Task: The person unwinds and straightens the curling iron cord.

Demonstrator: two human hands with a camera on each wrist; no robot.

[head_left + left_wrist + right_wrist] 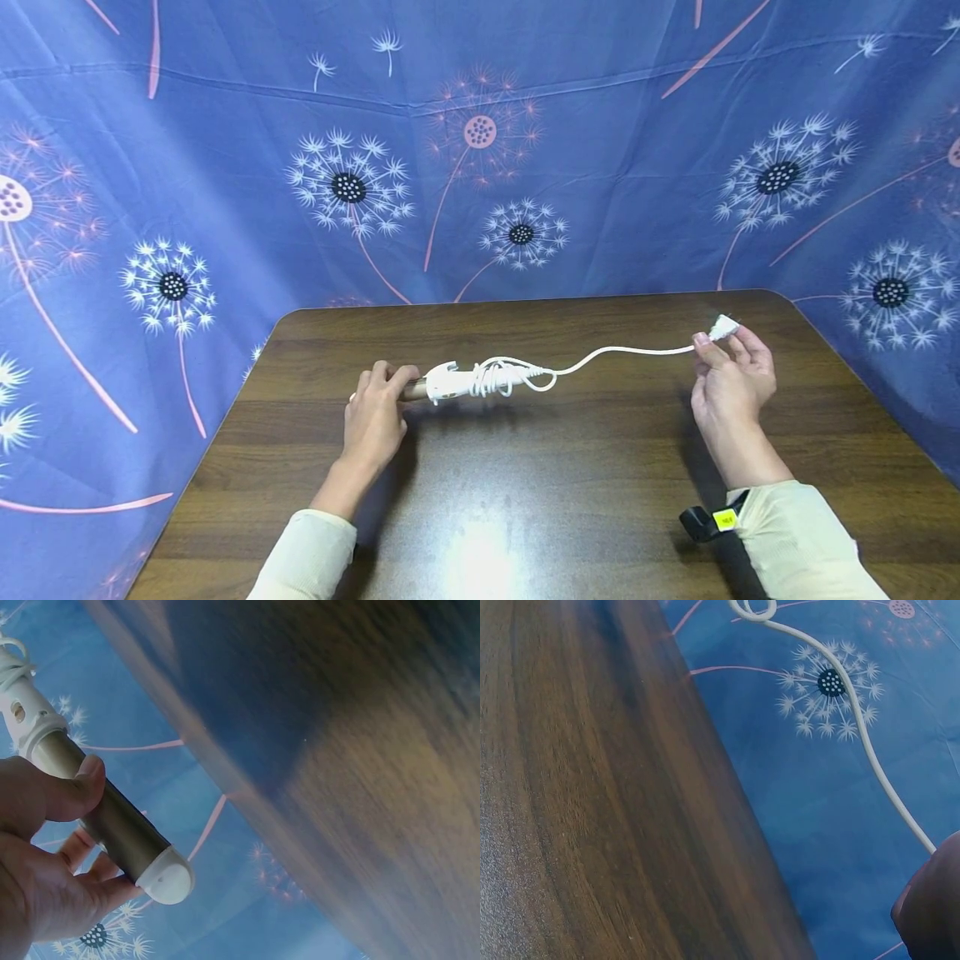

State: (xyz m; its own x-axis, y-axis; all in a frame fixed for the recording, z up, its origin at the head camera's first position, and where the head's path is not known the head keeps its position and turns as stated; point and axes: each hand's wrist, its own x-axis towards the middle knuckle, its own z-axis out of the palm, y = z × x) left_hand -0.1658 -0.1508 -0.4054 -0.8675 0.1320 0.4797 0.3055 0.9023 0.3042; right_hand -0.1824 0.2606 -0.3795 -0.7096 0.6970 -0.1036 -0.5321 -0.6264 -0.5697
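Observation:
My left hand [373,421] grips the bronze barrel of a curling iron [448,382], which is held level above the table. In the left wrist view, the thumb lies across the barrel [124,821] and the fingers are behind it, near the rounded white tip [169,879]. Several loops of white cord [491,377] are wound about the white handle. From there the cord runs in a loose wave to my right hand [733,392], which pinches it beside the white plug [723,327]. The right wrist view shows the cord [871,756] entering the dark edge of that hand.
Beneath both hands is a brown wood-grain table [570,467] with rounded far corners. A blue cloth [637,208] printed with dandelions hangs behind it and at the sides. A black device with a yellow label [724,520] is at the right wrist.

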